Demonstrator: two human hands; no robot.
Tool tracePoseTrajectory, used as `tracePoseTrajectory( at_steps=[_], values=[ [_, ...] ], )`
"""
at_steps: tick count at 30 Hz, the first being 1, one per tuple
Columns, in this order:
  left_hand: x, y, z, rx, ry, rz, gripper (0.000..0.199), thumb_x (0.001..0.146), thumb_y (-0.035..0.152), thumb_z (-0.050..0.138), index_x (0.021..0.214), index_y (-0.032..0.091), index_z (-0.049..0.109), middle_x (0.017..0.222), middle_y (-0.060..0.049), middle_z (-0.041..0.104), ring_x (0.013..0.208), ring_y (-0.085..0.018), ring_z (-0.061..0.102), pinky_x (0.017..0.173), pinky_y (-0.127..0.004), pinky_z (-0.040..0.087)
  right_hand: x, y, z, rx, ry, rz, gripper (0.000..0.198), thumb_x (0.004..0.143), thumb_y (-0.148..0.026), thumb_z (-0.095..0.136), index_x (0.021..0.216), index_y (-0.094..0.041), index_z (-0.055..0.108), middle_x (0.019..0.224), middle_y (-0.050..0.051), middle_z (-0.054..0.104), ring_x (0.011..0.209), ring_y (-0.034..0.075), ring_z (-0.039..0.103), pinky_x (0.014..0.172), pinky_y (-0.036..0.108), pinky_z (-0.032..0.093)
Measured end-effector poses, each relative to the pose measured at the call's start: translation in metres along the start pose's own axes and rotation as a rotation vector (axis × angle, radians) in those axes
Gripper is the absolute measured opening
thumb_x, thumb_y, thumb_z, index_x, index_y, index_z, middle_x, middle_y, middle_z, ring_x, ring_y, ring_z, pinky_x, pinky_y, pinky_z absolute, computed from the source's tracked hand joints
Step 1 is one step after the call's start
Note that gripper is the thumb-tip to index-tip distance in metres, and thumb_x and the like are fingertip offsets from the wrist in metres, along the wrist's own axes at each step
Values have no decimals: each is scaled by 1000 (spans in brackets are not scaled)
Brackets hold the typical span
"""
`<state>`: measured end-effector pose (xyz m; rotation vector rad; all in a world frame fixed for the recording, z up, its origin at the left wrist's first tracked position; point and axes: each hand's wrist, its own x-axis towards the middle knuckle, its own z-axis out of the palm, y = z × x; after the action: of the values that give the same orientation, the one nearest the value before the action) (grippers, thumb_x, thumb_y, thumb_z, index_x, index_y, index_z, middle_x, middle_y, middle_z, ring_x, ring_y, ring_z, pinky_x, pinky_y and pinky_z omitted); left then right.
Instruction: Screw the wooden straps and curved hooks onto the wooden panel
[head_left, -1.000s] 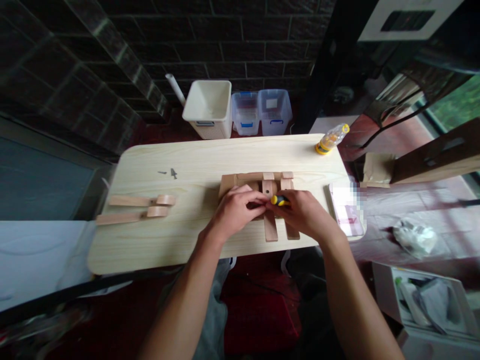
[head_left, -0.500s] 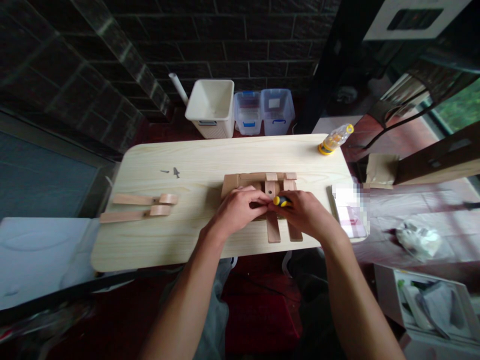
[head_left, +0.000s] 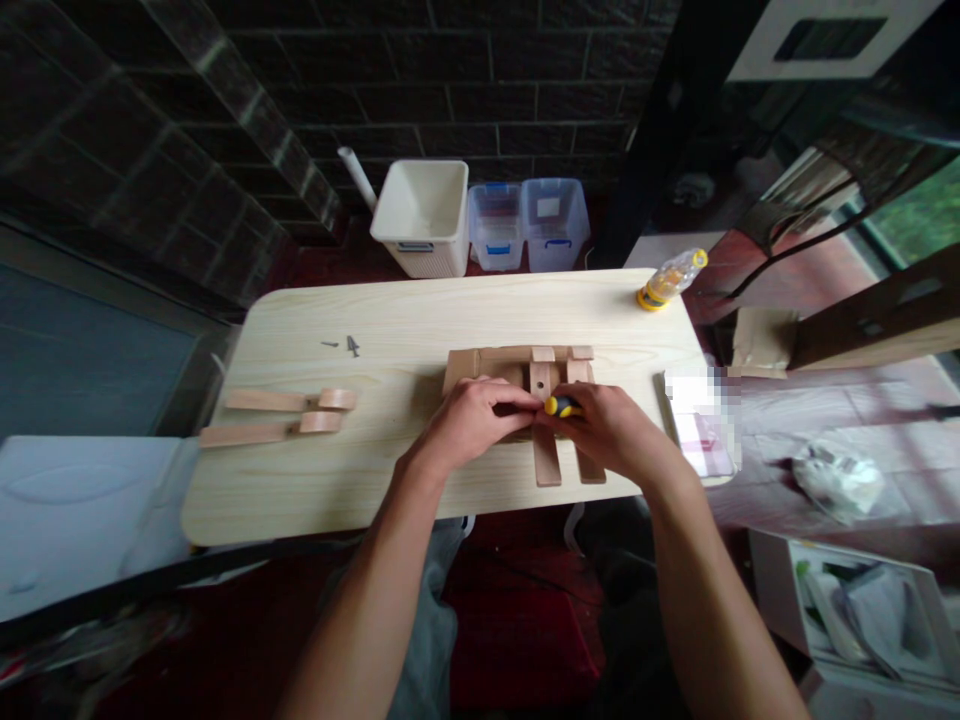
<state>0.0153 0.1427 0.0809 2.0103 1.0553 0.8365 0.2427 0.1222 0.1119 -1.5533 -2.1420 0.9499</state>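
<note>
My right hand (head_left: 611, 425) is closed around a screwdriver (head_left: 564, 406) with a yellow and black handle. Its shaft and tip are hidden by my fingers. My left hand (head_left: 476, 412) meets it, thumb and fingertips pinched at the nearer wooden strip; whatever they hold is too small to make out. Two curved wooden strips lie across a cardboard box (head_left: 461, 370). The left wooden strip (head_left: 547, 455) shows a dark hole near its upper end, and the right wooden strip (head_left: 591, 468) is partly covered by my right hand.
On the table (head_left: 375, 490), two more curved wooden pieces (head_left: 262, 400) and some dark screws (head_left: 352, 346) lie at the left. A clear bottle-shaped case (head_left: 670, 280) with yellow ends stands at the back right. Plastic bins (head_left: 427, 250) stand behind the table.
The screwdriver handle has shifted very slightly. Both hands stay at the same spot on the wooden strip.
</note>
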Motion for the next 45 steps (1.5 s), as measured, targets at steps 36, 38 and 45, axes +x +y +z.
tracePoseTrajectory(
  at_steps=[36, 38, 45],
  values=[
    [-4, -1, -1, 169, -45, 193, 13, 96, 10, 75, 100, 20, 83, 101, -3, 78, 92, -16, 74, 84, -30, 61, 3, 5, 1, -19, -70, 13, 38, 96, -37, 72, 131, -22, 76, 101, 11, 83, 89, 28, 77, 80, 40, 54],
    [-4, -1, 0, 179, -47, 195, 12, 96, 10, 75, 100, 19, 83, 101, -3, 78, 92, -16, 73, 83, -30, 61, 3, 6, 1, -12, -64, -2, 36, 96, -35, 72, 129, -23, 77, 102, 10, 83, 89, 28, 77, 81, 40, 55],
    [-3, 0, 0, 185, -44, 198, 11, 97, 11, 75, 98, 19, 83, 99, -4, 78, 90, -16, 73, 82, -30, 60, 3, 5, 1, -52, -57, -3, 32, 95, -28, 72, 126, -25, 77, 98, 8, 83, 85, 26, 76, 78, 38, 54]
  ],
)
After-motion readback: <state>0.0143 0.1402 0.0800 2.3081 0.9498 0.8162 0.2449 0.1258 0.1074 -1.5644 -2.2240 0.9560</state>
